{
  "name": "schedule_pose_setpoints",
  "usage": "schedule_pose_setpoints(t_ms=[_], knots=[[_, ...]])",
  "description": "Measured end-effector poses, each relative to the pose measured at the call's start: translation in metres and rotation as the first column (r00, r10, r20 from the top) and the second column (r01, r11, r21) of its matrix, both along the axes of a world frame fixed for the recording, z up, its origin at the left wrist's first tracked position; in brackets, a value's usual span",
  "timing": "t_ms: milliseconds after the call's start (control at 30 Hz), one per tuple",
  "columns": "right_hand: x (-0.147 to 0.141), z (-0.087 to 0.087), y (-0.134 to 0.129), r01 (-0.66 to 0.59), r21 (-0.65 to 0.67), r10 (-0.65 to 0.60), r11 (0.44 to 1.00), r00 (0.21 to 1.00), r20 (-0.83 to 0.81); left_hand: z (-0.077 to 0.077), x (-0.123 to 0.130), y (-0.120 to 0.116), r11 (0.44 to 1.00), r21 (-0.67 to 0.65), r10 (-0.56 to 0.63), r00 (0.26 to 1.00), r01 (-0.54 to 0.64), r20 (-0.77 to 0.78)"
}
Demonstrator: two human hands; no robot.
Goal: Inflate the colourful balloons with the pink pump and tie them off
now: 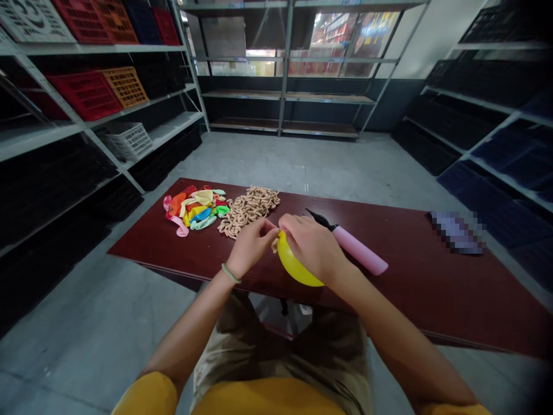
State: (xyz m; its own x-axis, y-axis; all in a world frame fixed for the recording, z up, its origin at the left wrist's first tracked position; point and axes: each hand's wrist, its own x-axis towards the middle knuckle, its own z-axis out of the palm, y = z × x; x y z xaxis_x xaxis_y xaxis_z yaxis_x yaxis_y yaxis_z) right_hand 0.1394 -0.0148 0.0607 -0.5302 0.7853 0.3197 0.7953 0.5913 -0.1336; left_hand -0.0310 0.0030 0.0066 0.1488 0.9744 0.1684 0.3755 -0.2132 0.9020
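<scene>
A blown-up yellow balloon (298,268) is held just over the near edge of the dark red table. My right hand (313,242) is closed over its top, fingertips at the neck. My left hand (254,245) pinches at that same neck, thumb and forefinger together. Below the left fingertips a small tan piece (275,246) shows; whether it is attached cannot be seen. Beyond my left hand lies a heap of tan curled loops (250,208). Left of it is a pile of limp coloured balloons (196,208). A pink hand pump (360,251) with a black nozzle end lies right of my right hand.
The table (410,276) runs across in front of me. A pixelated purple-grey object (458,232) lies near its right end. Metal shelves (283,95) stand behind, with crates (82,95) on the left rack and dark bins (466,124) on the right.
</scene>
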Motion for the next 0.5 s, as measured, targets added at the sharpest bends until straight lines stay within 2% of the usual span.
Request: schedule_pose_setpoints(t_ms=[100,167,267,367,500], knots=[[0.003,-0.010,-0.004,-0.030,-0.017,0.029,0.999,0.999,-0.045,-0.002,0.006,0.001,0.987,-0.154,-0.002,0.971,0.040,0.238],[0.003,-0.017,-0.007,-0.007,0.001,0.007,1.000,0.998,-0.058,-0.004,0.011,0.001,0.969,-0.244,0.065,0.928,0.029,0.367],[0.002,-0.026,-0.012,0.090,0.064,-0.086,0.994,0.994,-0.061,-0.007,0.020,-0.002,0.940,-0.342,0.185,0.842,-0.001,0.506],[0.000,-0.034,-0.013,0.151,0.148,-0.152,0.977,0.988,-0.004,-0.013,0.028,-0.006,0.928,-0.373,0.226,0.787,0.005,0.574],[0.003,-0.040,-0.011,0.058,0.232,-0.074,0.971,0.996,0.059,-0.020,0.031,-0.008,0.944,-0.325,0.242,0.781,-0.052,0.576]])
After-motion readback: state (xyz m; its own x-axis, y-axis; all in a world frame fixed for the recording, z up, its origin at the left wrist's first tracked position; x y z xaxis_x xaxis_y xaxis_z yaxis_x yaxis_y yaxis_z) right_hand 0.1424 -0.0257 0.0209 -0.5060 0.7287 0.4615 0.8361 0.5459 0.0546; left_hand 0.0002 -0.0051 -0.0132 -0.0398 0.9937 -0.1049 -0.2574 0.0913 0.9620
